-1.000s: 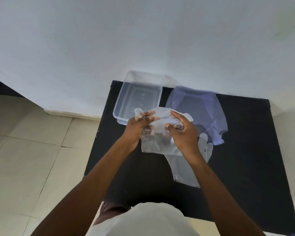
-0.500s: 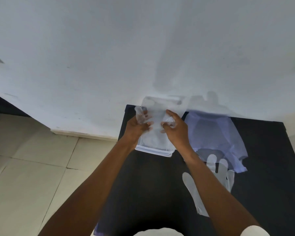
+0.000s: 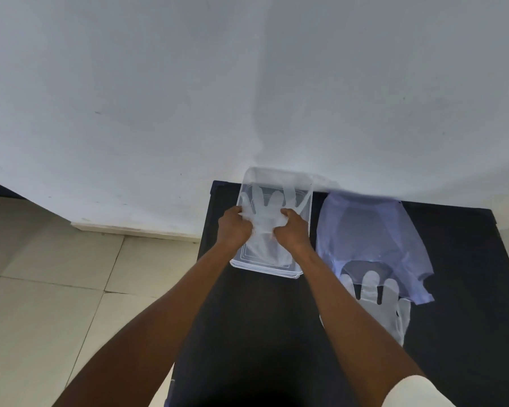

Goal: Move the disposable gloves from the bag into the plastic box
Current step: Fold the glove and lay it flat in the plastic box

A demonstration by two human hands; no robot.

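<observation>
- White wall: fills the upper part of the view and meets the far edge of the table.
- Tiled floor: pale tiles on the left side, beside the table.
- Black table: dark, matte top; it carries the box, the bag and a loose glove.
- Translucent bluish plastic bag: lies flat on the table just right of the box, its far edge at the wall, its opening toward the person.
- Clear plastic box: rectangular, open-topped, at the table's far left corner against the wall; both hands reach into it.
- Clear disposable glove, in the box: spread inside with its fingers pointing toward the wall; its cuff end is bunched between the two hands.
- Second disposable glove, loose: lies flat on the table, its fingers overlapping the near edge of the bag; the right forearm partly covers it. It is outside the box.
- Left hand: palm down over the left side of the box, fingers curled and closed on the glove's left edge.
- Right hand: palm down over the middle-right of the box, fingers curled and clamped on the bunched glove material.
- White sleeve edge: visible at the lower right, on the right arm.
</observation>
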